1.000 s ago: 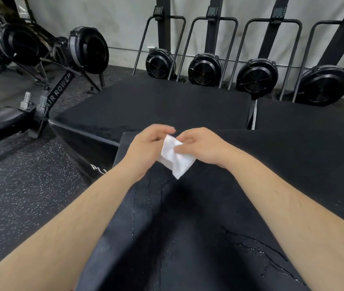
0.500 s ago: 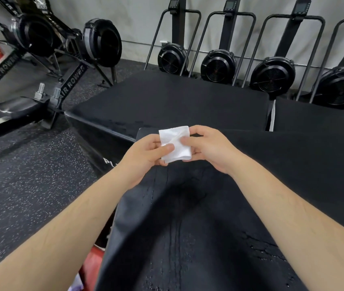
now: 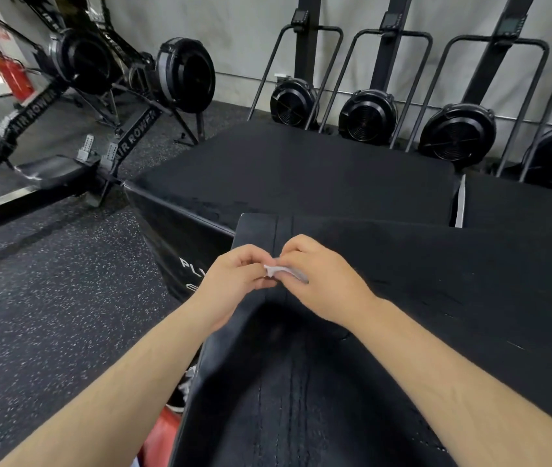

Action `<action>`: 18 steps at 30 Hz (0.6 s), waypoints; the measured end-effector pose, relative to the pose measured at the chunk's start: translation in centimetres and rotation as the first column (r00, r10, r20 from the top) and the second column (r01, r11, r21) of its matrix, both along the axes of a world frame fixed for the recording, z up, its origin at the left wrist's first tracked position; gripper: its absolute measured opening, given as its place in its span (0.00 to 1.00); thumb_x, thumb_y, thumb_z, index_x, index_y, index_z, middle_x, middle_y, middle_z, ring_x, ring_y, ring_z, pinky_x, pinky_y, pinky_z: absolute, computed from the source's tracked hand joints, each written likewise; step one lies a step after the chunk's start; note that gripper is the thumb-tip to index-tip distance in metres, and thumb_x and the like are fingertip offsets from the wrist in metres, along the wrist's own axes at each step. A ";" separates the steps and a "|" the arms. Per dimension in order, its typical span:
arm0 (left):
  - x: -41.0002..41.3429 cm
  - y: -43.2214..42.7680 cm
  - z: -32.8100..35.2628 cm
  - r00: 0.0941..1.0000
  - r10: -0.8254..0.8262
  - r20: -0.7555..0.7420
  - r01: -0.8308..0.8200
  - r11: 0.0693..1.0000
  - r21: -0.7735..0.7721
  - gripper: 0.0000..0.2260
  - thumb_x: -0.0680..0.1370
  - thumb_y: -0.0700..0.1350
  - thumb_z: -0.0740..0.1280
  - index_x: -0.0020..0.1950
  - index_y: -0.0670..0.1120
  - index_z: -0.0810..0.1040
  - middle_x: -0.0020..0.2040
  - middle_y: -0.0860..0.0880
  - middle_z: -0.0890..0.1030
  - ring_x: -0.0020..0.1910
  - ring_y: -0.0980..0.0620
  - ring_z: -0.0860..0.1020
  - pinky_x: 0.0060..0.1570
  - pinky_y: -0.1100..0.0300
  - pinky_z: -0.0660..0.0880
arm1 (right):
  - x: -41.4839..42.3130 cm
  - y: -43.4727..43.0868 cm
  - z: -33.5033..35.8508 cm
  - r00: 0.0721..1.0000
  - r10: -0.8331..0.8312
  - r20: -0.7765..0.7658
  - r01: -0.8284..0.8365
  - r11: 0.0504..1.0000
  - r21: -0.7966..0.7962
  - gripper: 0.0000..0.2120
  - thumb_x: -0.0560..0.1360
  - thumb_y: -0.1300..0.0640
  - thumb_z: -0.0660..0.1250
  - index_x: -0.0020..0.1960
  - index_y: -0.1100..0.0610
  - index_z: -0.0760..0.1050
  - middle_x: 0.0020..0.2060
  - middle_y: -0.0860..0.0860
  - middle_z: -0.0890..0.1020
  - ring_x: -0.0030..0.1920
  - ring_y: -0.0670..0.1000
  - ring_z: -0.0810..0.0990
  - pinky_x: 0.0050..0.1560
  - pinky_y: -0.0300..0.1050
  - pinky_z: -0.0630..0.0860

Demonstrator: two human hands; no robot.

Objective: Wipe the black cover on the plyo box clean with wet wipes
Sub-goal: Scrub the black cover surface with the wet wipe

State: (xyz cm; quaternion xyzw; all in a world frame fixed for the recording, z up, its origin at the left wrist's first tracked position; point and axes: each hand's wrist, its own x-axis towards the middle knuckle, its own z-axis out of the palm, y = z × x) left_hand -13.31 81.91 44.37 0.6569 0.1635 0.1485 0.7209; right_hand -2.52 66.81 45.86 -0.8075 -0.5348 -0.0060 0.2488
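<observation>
The black cover (image 3: 419,298) lies spread over the plyo box right in front of me, with wet streaks on its near part. A small white wet wipe (image 3: 283,271), folded down to a narrow strip, is held just above the cover near its far left corner. My left hand (image 3: 234,281) pinches the wipe's left end. My right hand (image 3: 321,281) pinches its right side, and most of the wipe is hidden between the fingers.
A second black plyo box (image 3: 301,176) marked with white letters stands behind the cover, and a third (image 3: 520,203) is at the right. Air rowers (image 3: 126,96) stand at the left on speckled rubber floor (image 3: 49,298). More fan machines (image 3: 369,116) line the wall.
The wipe went from a hanging open sheet to a small square, then to a tightly folded strip between both hands. My view shifted left and the hands came closer together.
</observation>
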 end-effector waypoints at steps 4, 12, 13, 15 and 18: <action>0.6 2.2 -2.7 0.962 0.268 -0.060 -0.231 0.909 0.347 0.11 0.77 0.35 0.66 0.50 0.51 0.80 0.51 0.53 0.83 0.48 0.63 0.79 0.50 0.68 0.74 | 1.9 1.6 -3.0 0.995 -0.088 0.043 0.089 0.996 -0.020 0.12 0.84 0.51 0.61 0.59 0.52 0.82 0.52 0.44 0.73 0.50 0.46 0.71 0.48 0.42 0.73; 3.8 7.8 -8.4 0.905 0.413 -0.104 -0.206 0.639 0.742 0.16 0.81 0.43 0.65 0.69 0.44 0.75 0.66 0.46 0.75 0.66 0.46 0.72 0.70 0.52 0.67 | 8.3 9.5 -4.6 0.967 -0.221 0.128 0.230 0.972 -0.056 0.12 0.83 0.59 0.58 0.51 0.58 0.81 0.49 0.49 0.72 0.51 0.53 0.71 0.48 0.51 0.76; 4.5 7.9 -8.6 0.915 0.388 -0.108 -0.178 0.630 0.756 0.16 0.82 0.42 0.65 0.70 0.43 0.75 0.67 0.46 0.75 0.68 0.47 0.71 0.71 0.55 0.64 | 8.9 11.1 -4.6 0.964 -0.212 0.160 0.224 0.973 -0.061 0.12 0.83 0.60 0.58 0.49 0.58 0.80 0.49 0.49 0.72 0.51 0.53 0.71 0.47 0.51 0.77; 5.7 8.5 -8.9 0.928 0.351 -0.129 -0.130 0.626 0.769 0.17 0.82 0.42 0.63 0.71 0.42 0.74 0.69 0.46 0.74 0.70 0.48 0.70 0.73 0.56 0.63 | 9.9 14.5 -4.5 0.962 -0.182 0.203 0.204 0.975 -0.093 0.11 0.82 0.62 0.58 0.48 0.58 0.79 0.49 0.51 0.72 0.50 0.54 0.73 0.45 0.48 0.75; 7.5 9.8 -8.5 0.919 0.337 -0.206 -0.069 0.650 0.756 0.19 0.84 0.43 0.59 0.75 0.44 0.70 0.76 0.48 0.68 0.76 0.51 0.64 0.76 0.53 0.60 | 11.7 18.8 -4.7 0.970 -0.169 0.173 0.205 0.954 -0.220 0.10 0.80 0.63 0.59 0.50 0.58 0.79 0.50 0.51 0.72 0.51 0.55 0.74 0.44 0.47 0.72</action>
